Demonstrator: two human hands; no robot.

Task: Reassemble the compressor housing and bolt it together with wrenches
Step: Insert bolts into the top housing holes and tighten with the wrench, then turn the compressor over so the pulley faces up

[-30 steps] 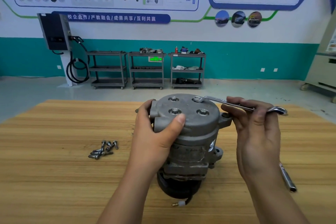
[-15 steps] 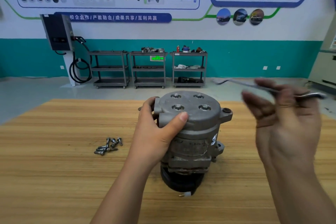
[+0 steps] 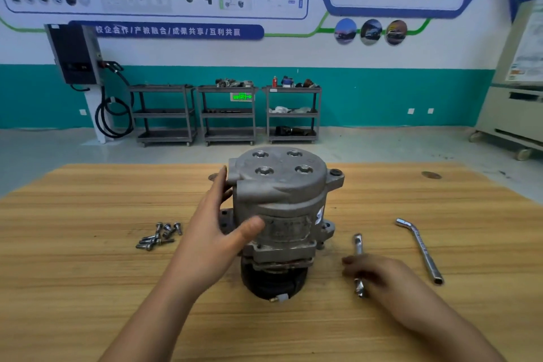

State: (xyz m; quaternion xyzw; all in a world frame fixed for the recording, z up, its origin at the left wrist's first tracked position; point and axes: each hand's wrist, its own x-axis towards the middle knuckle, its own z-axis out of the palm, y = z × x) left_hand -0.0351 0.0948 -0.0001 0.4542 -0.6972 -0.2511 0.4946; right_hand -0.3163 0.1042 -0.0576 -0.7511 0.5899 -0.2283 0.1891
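Shows compressor housing upright on bench, left hand clasping its side. Places right hand, blurred, grip indeterminable, over wrench just right of housing, long axis running away from viewer; bolts leftward.

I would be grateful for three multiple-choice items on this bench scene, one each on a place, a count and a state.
1. The loose silver bolts lie on the light wooden table: A) left of the grey metal compressor housing; B) right of it; C) on top of it.
2. Round recesses in the housing's top face: A) two; B) four; C) six.
3. The left hand: A) rests flat on the table; B) grips the housing's side; C) holds a bolt.
Key: 1 A, the pile lies to its left; 2 B, four show on top; 3 B, thumb in front, fingers behind.
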